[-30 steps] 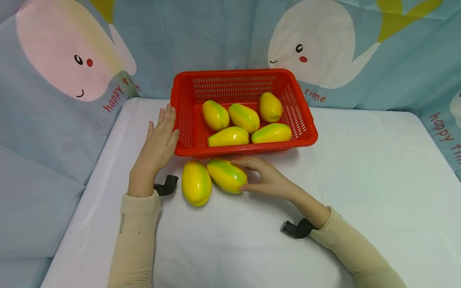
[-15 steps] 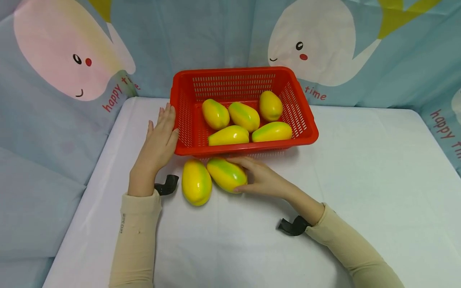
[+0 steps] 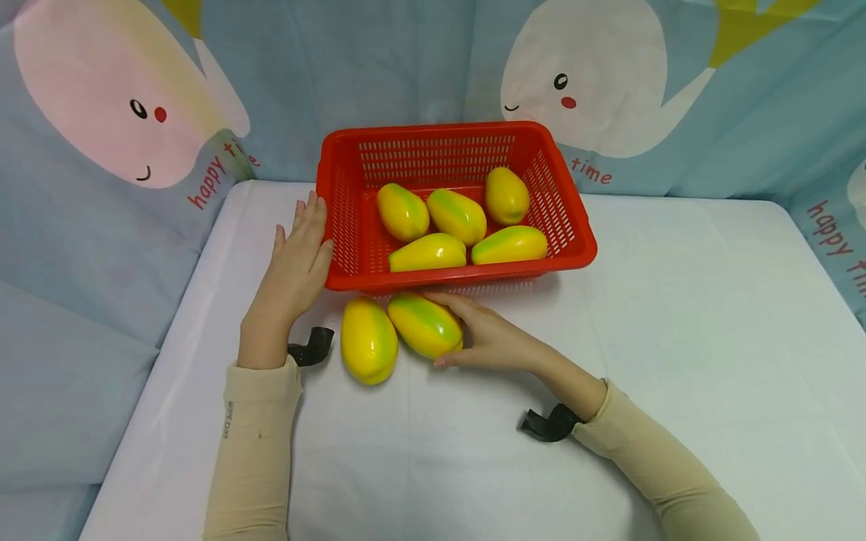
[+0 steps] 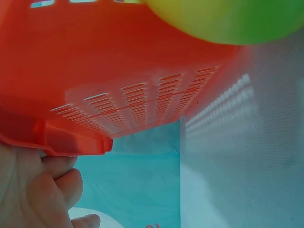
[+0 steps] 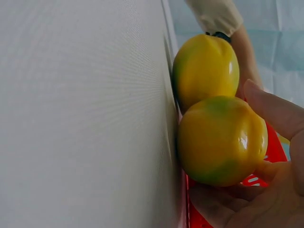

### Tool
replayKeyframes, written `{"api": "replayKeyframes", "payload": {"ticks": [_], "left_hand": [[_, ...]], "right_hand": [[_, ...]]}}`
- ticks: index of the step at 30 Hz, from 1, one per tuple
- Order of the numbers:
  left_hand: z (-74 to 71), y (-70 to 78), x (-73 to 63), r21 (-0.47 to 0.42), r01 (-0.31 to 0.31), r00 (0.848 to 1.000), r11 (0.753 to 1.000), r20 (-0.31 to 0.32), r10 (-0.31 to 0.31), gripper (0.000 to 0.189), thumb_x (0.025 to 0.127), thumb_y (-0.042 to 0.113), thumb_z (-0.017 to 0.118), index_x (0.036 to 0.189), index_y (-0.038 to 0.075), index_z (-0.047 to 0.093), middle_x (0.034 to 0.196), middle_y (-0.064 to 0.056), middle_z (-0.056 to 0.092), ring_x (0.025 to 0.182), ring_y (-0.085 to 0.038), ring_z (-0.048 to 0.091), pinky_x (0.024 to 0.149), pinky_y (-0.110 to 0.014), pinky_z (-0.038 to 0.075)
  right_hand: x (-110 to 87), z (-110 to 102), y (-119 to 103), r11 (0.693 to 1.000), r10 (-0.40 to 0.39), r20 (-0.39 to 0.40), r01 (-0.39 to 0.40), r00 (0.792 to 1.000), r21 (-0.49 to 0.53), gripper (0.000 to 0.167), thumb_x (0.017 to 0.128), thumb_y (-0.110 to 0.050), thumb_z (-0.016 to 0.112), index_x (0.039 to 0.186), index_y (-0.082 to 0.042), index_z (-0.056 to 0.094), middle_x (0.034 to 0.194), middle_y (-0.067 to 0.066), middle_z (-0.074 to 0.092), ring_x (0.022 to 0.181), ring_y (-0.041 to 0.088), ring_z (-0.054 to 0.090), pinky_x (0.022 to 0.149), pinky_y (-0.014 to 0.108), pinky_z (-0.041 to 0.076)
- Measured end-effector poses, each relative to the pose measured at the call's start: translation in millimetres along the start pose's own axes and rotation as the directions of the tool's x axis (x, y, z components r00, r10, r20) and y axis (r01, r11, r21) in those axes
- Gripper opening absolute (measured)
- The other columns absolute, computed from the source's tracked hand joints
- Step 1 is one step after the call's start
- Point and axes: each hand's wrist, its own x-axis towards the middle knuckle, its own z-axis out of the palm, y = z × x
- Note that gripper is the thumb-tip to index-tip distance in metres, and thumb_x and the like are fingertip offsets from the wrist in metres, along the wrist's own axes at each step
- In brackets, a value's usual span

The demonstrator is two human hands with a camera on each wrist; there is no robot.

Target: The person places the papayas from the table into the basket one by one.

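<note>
My left hand (image 3: pixel 292 259) lies with straight fingers against the left side of a red plastic basket (image 3: pixel 433 283). In the left wrist view, the fingers (image 4: pixel 64 183) are at the basket's rim. My right hand (image 3: pixel 497 334) reaches round a yellow-green papaya (image 3: pixel 425 325) on the table just in front of the basket. Its fingers pass behind the fruit and its thumb lies along the near side; from the right wrist, the thumb (image 5: pixel 275 109) is close to the papaya's surface. A second papaya (image 3: pixel 368 340) sits right beside it on the left.
Several more papayas (image 3: pixel 456 216) lie inside the basket. A white cloth (image 3: pixel 676 315) covers the table, and a blue curtain with printed whales (image 3: pixel 585 75) hangs behind and at the sides. A black wrist mount (image 3: pixel 549 423) sticks out near the right sleeve.
My right hand has shifted slightly left, farther round the papaya, and its thumb has moved along the near side. My left hand stays at the basket. The fruits keep their places.
</note>
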Motion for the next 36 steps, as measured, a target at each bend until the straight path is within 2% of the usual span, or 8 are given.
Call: {"api": "replayKeyframes", "payload": {"ticks": [36], "left_hand": [[0.8, -2.0, 0.7, 0.005, -0.019, 1.0, 1.0, -0.012, 0.019, 0.059, 0.1, 0.026, 0.03, 0.152, 0.008, 0.008, 0.158, -0.004, 0.003, 0.144, -0.02, -0.002, 0.112, -0.053, -0.004]], "right_hand": [[-0.4, -1.7, 2.0, 1.0, -0.017, -0.009, 0.017, 1.0, 0.008, 0.083, 0.075, -0.026, 0.081, 0.144, -0.014, 0.037, 0.142, 0.002, 0.043, 0.127, 0.016, 0.041, 0.108, 0.04, 0.03]]}}
